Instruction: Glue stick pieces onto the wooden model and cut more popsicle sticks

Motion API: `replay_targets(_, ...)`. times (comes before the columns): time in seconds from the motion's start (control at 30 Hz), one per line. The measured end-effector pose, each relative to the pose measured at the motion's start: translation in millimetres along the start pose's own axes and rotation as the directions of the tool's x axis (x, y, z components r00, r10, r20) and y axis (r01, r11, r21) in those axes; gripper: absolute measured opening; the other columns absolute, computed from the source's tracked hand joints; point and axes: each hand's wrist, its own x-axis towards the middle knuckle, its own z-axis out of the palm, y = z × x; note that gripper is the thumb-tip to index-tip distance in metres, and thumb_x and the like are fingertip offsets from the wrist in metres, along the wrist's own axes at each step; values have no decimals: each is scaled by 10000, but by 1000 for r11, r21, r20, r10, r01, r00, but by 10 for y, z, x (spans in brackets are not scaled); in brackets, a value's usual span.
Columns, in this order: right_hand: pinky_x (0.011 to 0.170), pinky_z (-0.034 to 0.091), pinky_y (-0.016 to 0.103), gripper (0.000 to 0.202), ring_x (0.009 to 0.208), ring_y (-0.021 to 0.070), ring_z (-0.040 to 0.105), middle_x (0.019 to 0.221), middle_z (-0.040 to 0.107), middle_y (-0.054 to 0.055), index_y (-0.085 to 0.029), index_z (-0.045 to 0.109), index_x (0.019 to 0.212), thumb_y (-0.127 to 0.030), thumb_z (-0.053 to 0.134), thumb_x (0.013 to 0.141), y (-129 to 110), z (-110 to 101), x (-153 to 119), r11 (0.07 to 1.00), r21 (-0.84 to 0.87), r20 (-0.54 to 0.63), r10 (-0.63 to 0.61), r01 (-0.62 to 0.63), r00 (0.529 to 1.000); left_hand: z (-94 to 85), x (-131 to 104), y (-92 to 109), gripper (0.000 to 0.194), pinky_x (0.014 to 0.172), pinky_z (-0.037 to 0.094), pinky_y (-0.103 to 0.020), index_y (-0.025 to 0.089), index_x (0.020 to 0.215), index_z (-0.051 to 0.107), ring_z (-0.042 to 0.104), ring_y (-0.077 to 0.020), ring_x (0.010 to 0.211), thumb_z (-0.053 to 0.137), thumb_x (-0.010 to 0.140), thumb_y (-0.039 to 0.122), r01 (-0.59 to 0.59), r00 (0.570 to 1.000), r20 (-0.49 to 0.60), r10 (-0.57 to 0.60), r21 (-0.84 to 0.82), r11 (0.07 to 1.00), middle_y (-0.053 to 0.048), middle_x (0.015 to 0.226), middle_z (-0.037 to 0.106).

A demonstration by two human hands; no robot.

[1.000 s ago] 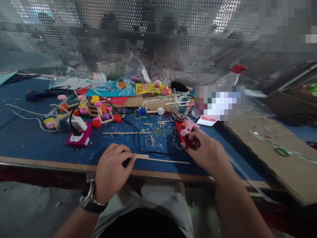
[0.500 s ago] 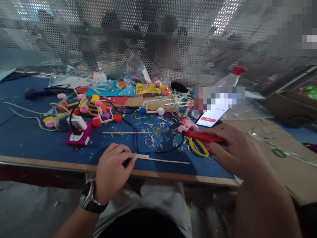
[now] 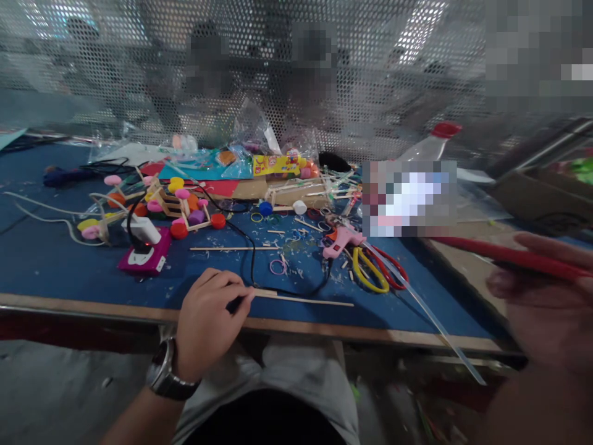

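**Left hand [image 3: 208,321] on the thin sticks [image 3: 301,299], right hand [image 3: 546,315] around a red tool [image 3: 491,250]**

From where I stand, the left hand's grip is narrow: thumb and fingertips meet on the left end of the thin sticks, a short strip lying against a longer, slimmer one. They lie near the front edge of the blue tabletop [image 3: 69,266], pointing off to the right. A watch [image 3: 162,371] circles that wrist.

Over on the other side, the right hand's grip is wrapped around the long red tool, above the cardboard [image 3: 475,272]. Both are blurred, so I can't make out how each finger sits.

Between the hands lies a pink glue gun [image 3: 343,241], just beside scissors [image 3: 370,270] with one yellow and one red loop. A clear rod [image 3: 430,315] slants across the red loop and out past the front edge. A black cord [image 3: 296,293] curves from the glue gun behind the thin sticks. Farther back lies a loose stick [image 3: 231,249], a purple band [image 3: 278,267] near its right end.

To the left, a white plug [image 3: 141,230] sits in a purple power block [image 3: 152,254], near wooden frames [image 3: 167,203] with bright round wheels.
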Motion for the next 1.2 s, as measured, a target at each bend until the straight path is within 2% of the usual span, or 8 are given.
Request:
replay_targets(0.07,455,306,291,216,549,149,434,635,475,16,-259,630,611,-430,757,571,16,107,-56,935,309,-44,199,-177,979,0,0,-2,159,759,510,-345,213,798,755,594,-191,827,664,928,197,-2,1000,5,2,1,1000,-19,852,719)
replay_targets(0.2,382,242,192,439,489,55,254,617,353,-60,-203,603,651,-451,923,482,72,408,-346,741,463,212,441,-487,872,12,-4,-15,162,768,513,-351,210,802,755,599,-191,834,662,934,212,-13,1000,-9,13,-7,1000,-19,853,719)
replay_targets(0.37,402,332,154,373,496,41,308,676,408,-57,-216,701,797,-416,930,581,132,649,-697,590,475,483,445,-653,754,4,12,-3,176,764,519,-355,196,780,749,597,-190,824,667,933,224,-12,1000,-3,12,-25,1000,-23,840,719)
replay_targets(0.5,414,367,187,388,510,64,428,736,546,-24,-283,763,934,-406,923,603,112,734,-762,598,458,555,386,-658,737,-18,31,0,175,774,523,-360,201,794,749,609,-194,853,646,934,201,-25,999,22,26,-44,999,-23,885,738)
replay_targets(0.7,580,515,337,208,689,207,626,806,653,47,-252,726,964,-356,735,784,149,902,-738,739,283,683,293,-611,669,-12,28,-24,131,813,530,-384,215,847,744,628,-211,907,644,921,174,-40,999,34,42,-65,997,-13,972,782)
replay_targets(0.93,763,506,334,329,905,215,632,972,699,45,-247,690,1099,-415,717,818,325,1120,-744,842,116,719,294,-526,629,1,4,-21,122,848,521,-396,211,834,727,620,-222,934,652,906,148,-43,999,20,44,-46,998,-10,1007,791)
replay_targets(1.1,831,493,352,349,1005,234,637,989,705,36,-249,680,1134,-405,697,821,240,1273,-670,848,109,775,255,-519,579,-2,2,-27,113,820,519,-380,213,860,745,606,-212,906,665,901,145,-37,999,32,39,-66,997,-10,946,771)
replay_targets(1.2,847,476,349,304,978,225,630,942,700,30,-232,684,1082,-372,684,812,177,1402,-629,866,144,779,198,-478,595,-5,-5,-33,128,814,521,-373,214,854,740,607,-206,902,652,903,135,-39,999,22,41,-78,996,-10,928,757)
